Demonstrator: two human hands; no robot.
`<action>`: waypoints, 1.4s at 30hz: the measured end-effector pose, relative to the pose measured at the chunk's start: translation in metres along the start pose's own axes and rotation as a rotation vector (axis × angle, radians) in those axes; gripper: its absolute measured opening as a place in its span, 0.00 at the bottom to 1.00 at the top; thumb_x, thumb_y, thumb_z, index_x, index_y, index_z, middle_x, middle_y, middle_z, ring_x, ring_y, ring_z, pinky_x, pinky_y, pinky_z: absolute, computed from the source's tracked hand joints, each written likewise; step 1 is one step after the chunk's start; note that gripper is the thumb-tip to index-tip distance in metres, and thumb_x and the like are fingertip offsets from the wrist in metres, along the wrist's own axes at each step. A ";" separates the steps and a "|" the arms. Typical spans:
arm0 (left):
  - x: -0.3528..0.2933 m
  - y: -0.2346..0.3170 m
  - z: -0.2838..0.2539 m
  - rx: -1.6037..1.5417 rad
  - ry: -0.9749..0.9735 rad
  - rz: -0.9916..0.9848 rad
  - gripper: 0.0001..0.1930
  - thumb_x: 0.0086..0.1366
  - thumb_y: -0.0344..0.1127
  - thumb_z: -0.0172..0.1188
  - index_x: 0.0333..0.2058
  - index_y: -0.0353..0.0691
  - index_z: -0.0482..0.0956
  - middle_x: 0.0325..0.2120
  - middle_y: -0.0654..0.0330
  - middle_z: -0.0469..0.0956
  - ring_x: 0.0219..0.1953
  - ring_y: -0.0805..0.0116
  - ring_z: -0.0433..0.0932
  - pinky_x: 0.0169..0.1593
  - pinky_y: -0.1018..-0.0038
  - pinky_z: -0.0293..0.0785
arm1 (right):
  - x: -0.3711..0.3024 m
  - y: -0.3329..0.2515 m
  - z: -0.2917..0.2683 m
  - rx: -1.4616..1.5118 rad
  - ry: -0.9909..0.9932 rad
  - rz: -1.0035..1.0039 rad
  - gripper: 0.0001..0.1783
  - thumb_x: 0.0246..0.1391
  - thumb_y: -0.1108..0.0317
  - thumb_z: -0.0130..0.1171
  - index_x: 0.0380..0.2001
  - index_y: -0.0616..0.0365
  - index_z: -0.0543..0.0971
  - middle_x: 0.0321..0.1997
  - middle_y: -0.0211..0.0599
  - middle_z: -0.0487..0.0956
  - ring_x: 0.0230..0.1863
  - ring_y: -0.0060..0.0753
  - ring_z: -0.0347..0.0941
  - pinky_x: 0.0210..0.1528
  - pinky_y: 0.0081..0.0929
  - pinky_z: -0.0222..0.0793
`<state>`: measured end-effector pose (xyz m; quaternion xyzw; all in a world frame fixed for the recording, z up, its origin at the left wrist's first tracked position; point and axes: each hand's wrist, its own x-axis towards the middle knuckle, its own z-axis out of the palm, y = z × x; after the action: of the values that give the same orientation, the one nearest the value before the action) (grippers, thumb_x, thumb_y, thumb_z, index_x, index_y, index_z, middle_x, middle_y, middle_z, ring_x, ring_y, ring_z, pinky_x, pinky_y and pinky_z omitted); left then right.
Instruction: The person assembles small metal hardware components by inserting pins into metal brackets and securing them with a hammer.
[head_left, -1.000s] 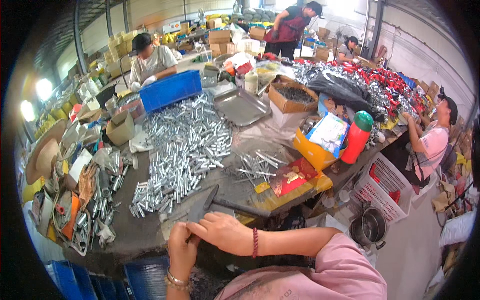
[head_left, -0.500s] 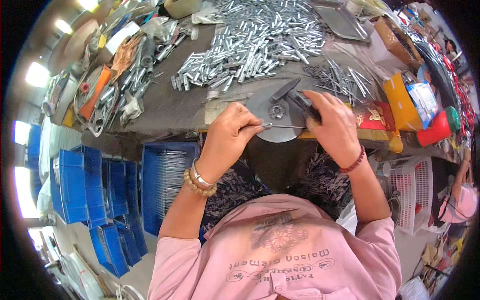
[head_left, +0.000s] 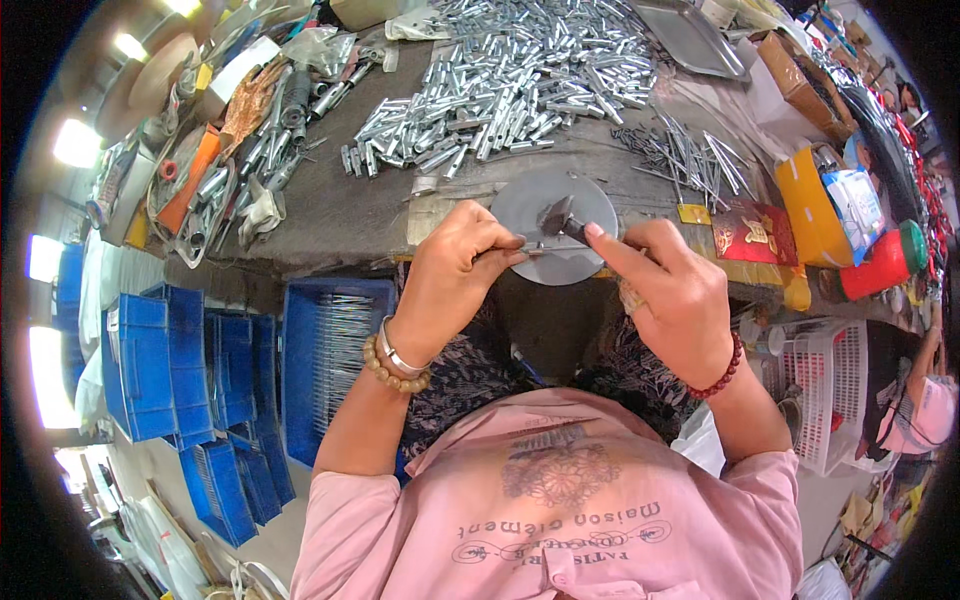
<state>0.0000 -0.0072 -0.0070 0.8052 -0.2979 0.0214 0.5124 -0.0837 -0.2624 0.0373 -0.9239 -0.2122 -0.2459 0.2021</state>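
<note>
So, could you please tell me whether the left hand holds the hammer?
No, the right hand holds the hammer, while the left hand pinches a small metal piece over the round grey plate.

Two hands (head_left: pixel 455 262), one hammer (head_left: pixel 556 214), one grey disc (head_left: pixel 518 205), one tray (head_left: pixel 692 42), one red canister (head_left: pixel 874 268)

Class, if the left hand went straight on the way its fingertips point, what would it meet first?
Probably the hammer held by the right hand, just beyond the left hand, though depth is unclear.
</note>
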 end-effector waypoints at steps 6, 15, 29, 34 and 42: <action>0.001 0.003 0.002 0.067 0.015 0.011 0.07 0.60 0.21 0.73 0.38 0.34 0.88 0.34 0.59 0.79 0.39 0.66 0.79 0.45 0.71 0.77 | -0.006 -0.009 -0.002 0.033 -0.011 0.016 0.31 0.48 0.79 0.65 0.59 0.49 0.86 0.37 0.36 0.76 0.32 0.41 0.79 0.35 0.37 0.78; 0.002 0.001 -0.002 0.074 0.005 -0.020 0.06 0.60 0.24 0.74 0.37 0.34 0.88 0.34 0.60 0.79 0.40 0.66 0.79 0.45 0.72 0.75 | 0.003 0.002 -0.017 0.176 -0.002 0.148 0.35 0.46 0.82 0.66 0.61 0.50 0.84 0.42 0.41 0.79 0.39 0.48 0.81 0.42 0.39 0.79; 0.009 -0.001 -0.007 0.052 -0.066 -0.044 0.08 0.58 0.23 0.76 0.36 0.35 0.88 0.33 0.61 0.79 0.38 0.67 0.78 0.45 0.72 0.74 | 0.006 -0.008 0.000 0.036 -0.094 0.040 0.32 0.49 0.80 0.63 0.59 0.47 0.85 0.39 0.37 0.78 0.36 0.45 0.81 0.38 0.37 0.80; 0.006 -0.003 -0.006 0.010 -0.039 -0.027 0.08 0.59 0.23 0.75 0.37 0.35 0.88 0.32 0.61 0.78 0.38 0.67 0.78 0.45 0.72 0.74 | 0.010 0.004 0.000 0.142 0.027 0.101 0.32 0.50 0.80 0.64 0.60 0.49 0.84 0.40 0.41 0.78 0.37 0.49 0.81 0.40 0.40 0.79; 0.003 -0.002 -0.004 0.025 -0.040 -0.018 0.07 0.60 0.24 0.74 0.37 0.34 0.89 0.33 0.61 0.79 0.39 0.68 0.78 0.46 0.72 0.74 | 0.011 0.026 0.006 0.197 -0.124 0.215 0.30 0.48 0.79 0.68 0.58 0.50 0.85 0.43 0.44 0.79 0.41 0.51 0.80 0.43 0.42 0.78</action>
<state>0.0052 -0.0044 -0.0056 0.8146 -0.3004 0.0043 0.4962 -0.0599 -0.2775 0.0321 -0.9305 -0.1472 -0.1436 0.3032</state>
